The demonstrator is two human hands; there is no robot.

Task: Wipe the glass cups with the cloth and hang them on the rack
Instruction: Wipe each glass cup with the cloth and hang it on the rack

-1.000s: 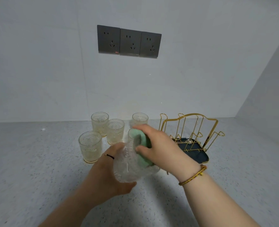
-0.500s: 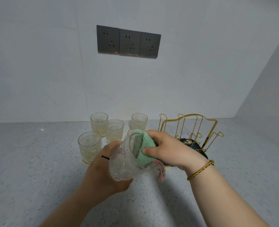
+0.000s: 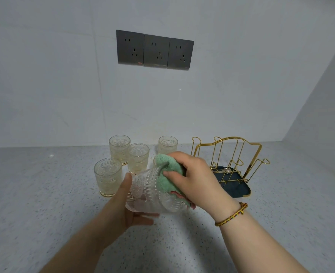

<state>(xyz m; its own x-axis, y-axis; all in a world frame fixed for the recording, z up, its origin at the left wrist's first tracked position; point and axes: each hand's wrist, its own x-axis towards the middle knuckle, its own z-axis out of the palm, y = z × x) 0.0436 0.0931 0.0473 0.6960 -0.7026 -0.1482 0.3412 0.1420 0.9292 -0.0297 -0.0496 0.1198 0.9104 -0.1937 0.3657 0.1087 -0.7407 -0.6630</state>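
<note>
While the speckled countertop [image 3: 44, 194] carries everything else, the cup I am wiping hangs above it in both my hands, in front of me and just left of the gold wire rack [image 3: 229, 152]. The rack's pegs stand bare over a dark tray [image 3: 238, 187]. Four upright cups [image 3: 107, 174] stand beyond my left hand, and the rim of a fifth shows past the cloth.

The embossed glass cup [image 3: 149, 194] lies tilted on its side, base toward me and mouth toward the rack. I judge it thick-walled, rigid and fairly weighty, and likely to break if it drops on this hard top. The raised pattern gives some bite, but glass is slick, so the wall and base are the places to hold, not the rim. The green cloth [image 3: 168, 173] is soft and bunches easily; a pink edge shows at its lower corner.

My left hand [image 3: 123, 211] cradles the cup from below and the left, thumb up along the wall and fingers curled under the base. My right hand [image 3: 194, 178] comes over from the right with the wrist bent down, fingers and thumb pinching the cloth against the cup's mouth.
</note>
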